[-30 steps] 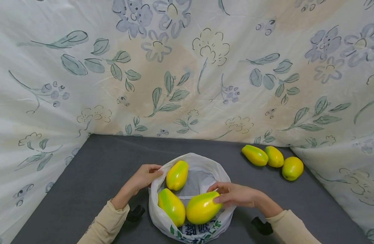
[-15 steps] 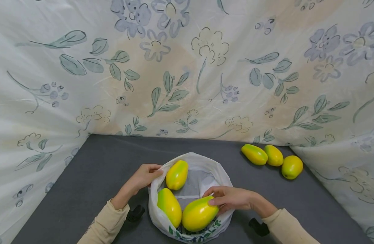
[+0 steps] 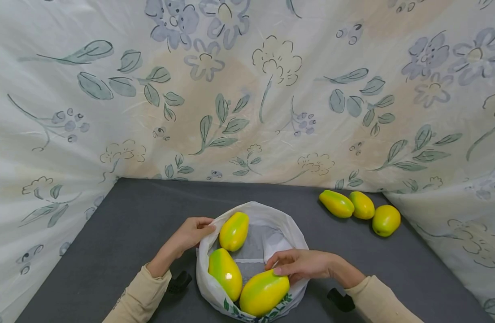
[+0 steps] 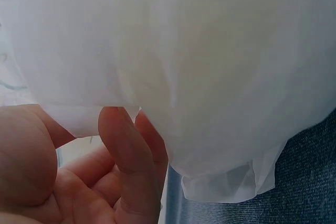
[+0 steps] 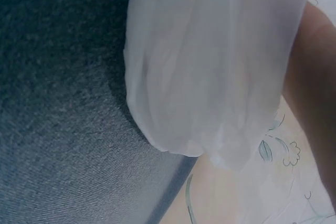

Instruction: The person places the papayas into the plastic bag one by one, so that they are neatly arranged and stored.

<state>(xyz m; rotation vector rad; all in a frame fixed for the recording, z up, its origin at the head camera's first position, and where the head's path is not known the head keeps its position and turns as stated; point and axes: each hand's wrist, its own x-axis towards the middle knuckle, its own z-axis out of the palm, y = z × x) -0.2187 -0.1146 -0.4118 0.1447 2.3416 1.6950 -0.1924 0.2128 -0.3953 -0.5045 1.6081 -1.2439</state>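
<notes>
A person's left hand pinches the rim of a round-mouthed white plastic bag printed with green leaves, its grip narrowed on the thin film. The right hand reaches over the opposite rim, its grip holding the upper end of a glossy, oblong yellow-green fruit, thumb on top. That held fruit is inside the bag, at its near side, just beside a second plump yellow-green fruit; a third, slimmer yellow-green fruit leans at the bag's left wall. The bag stands on a dark grey cloth-covered surface. Toward the far right corner, three more yellow-green fruits lie close together, near a pale flower-printed curtain. In the right wrist view, white plastic hides the fingers.
</notes>
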